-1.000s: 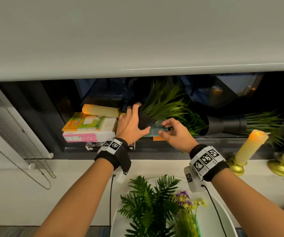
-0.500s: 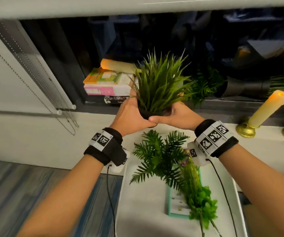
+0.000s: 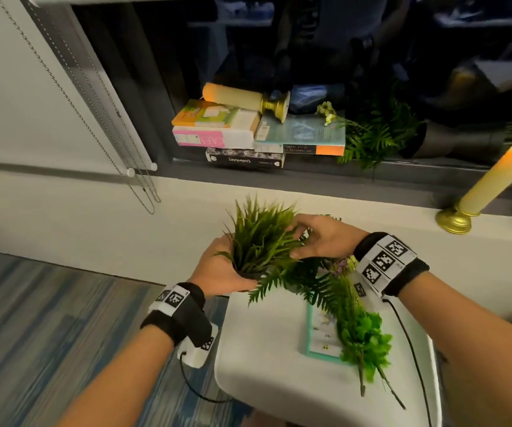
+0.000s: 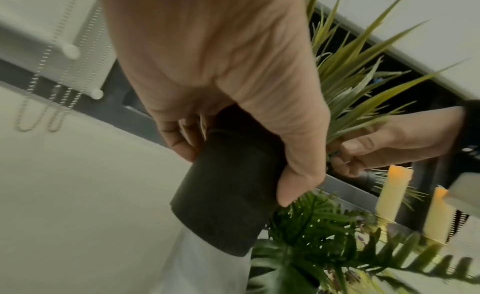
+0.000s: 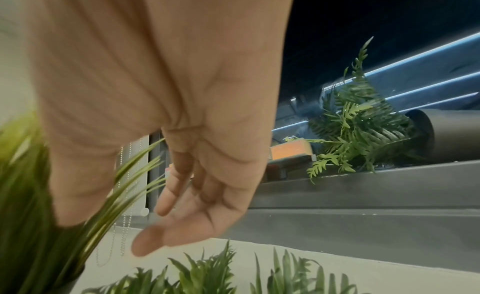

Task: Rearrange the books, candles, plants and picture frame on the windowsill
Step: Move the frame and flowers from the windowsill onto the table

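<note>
You held the grass pot [image 3: 250, 272] over the stool [image 3: 267, 340].
Left hand [image 3: 217, 269] gripped it; right hand [image 3: 325, 238], fingers loose, brushed its leaves. Next, probably, set it down upright.

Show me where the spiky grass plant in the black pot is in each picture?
Head: the grass plant is at the middle, pot cupped in the left hand.
Left wrist: the black pot sits centre, gripped; blades fan up to the right.
Right wrist: only its blades show, at the left edge.
Shared landmark: the bead chain of the blind.
</note>
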